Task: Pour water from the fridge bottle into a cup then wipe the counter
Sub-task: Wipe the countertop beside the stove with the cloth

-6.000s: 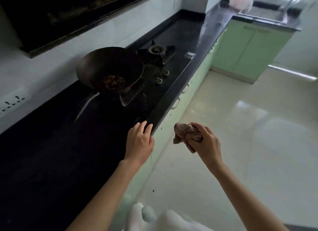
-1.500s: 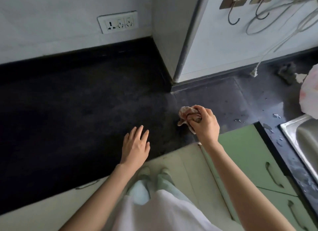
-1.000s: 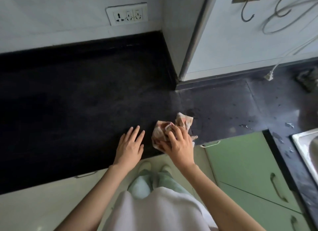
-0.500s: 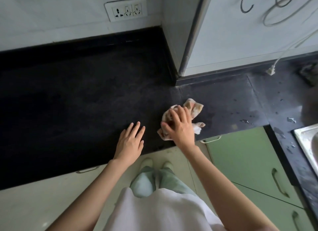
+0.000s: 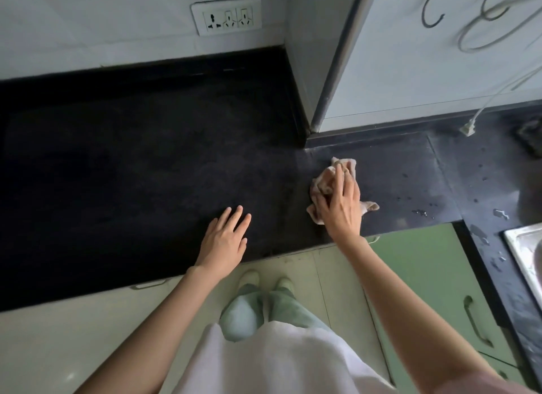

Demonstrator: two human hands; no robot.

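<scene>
Black stone surface [image 5: 132, 165] fills the middle and left, running right in an L past a white wall corner toward a steel sink [image 5: 525, 253] at the right edge; pale green cabinet doors [image 5: 422, 279] sit below the surface edge, down and right of the right-hand grip; white tiled wall behind carries a socket plate [image 5: 226, 16], far up and left of both hands; hooks and a white cable hang on the wall up and right of the cloth, cable plug [image 5: 467, 128] lying on the surface beyond it.

Right hand [image 5: 340, 206] lies on top of a crumpled pinkish cloth [image 5: 325, 182], fingers spread and fairly straight, pressing it flat onto the surface rather than pinching it; cloth sits near the surface's front edge, just in front of the wall corner, a corner of it sticking out right of the hand.

Left hand [image 5: 225, 241] rests palm down on the surface, left of the cloth and apart from it, fingers straight and slightly fanned, holding nothing.

Small water drops [image 5: 422, 212] dot the surface right of the cloth, between it and the sink.
</scene>
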